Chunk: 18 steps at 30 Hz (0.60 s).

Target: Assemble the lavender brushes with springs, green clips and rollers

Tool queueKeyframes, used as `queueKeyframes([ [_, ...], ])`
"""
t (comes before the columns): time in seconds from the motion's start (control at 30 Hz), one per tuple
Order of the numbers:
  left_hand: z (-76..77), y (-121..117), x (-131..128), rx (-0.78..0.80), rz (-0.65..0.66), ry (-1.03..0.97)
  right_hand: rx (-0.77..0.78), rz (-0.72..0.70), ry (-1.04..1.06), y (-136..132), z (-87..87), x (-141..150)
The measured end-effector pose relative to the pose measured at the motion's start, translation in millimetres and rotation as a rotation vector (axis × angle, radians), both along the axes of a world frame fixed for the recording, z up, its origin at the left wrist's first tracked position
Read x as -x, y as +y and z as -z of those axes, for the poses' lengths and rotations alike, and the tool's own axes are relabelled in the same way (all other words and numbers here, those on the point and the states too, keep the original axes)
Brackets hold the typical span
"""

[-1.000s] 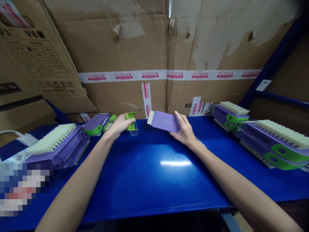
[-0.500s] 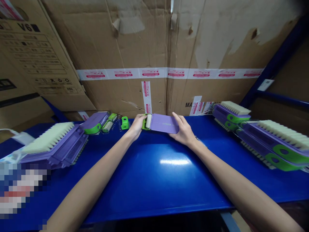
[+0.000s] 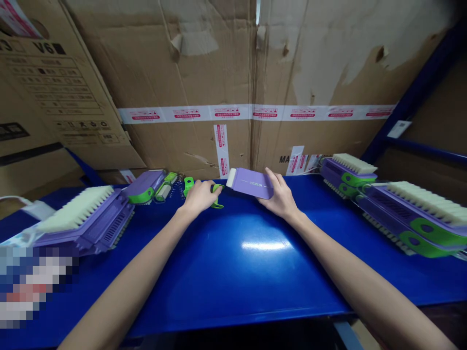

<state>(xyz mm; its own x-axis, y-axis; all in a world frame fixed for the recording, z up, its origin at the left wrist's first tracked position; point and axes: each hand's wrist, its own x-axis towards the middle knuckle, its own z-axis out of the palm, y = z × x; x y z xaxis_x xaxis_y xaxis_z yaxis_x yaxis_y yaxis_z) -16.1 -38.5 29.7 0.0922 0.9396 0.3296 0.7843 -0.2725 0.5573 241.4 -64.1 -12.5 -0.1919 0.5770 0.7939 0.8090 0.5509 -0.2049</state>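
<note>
My left hand [image 3: 200, 195] pinches a green plastic piece [image 3: 218, 197] between thumb and fingers. That piece is just left of a flat purple plastic housing [image 3: 251, 183] with a cream end, and a small gap shows between them. My right hand [image 3: 280, 197] grips the housing by its right end, tilted slightly above the blue table [image 3: 219, 272]. Behind my left hand lies a green bracket with holes [image 3: 188, 184]. Thin coil springs [image 3: 177, 187] and a green part with a cream roller [image 3: 166, 188] lie further left.
A purple device with a green end [image 3: 144, 187] and a purple brush with cream bristles [image 3: 83, 214] are at the left, beside a white plug [image 3: 38, 209]. More purple-and-green brushes [image 3: 412, 214] are stacked at the right. Cardboard [image 3: 182, 82] walls the back.
My left hand moved right with the green piece, brought it against the housing's cream end, then drew back left with it. My right hand keeps hold of the housing, nearly still.
</note>
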Motion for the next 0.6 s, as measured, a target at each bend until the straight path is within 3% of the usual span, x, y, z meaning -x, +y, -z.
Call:
queueKeyframes([
  [0.17, -2.5, -3.9, 0.1, -0.152, -0.141, 0.426, 0.01, 0.007, -0.018, 0.7, 0.3, -0.5],
  [0.3, -10.0, -8.0, 9.2, -0.037, -0.268, 0.588, 0.016, 0.009, -0.015, 1.3, 0.9, -0.4],
  [0.4, -11.7, -7.6, 14.9, 0.045, -0.217, 0.642, 0.023, 0.015, -0.013, 1.4, 0.7, -0.6],
  [0.6, -6.2, -3.9, 14.4, 0.038, -0.11, 0.649, 0.03, 0.022, -0.016, 0.6, -0.2, -1.0],
])
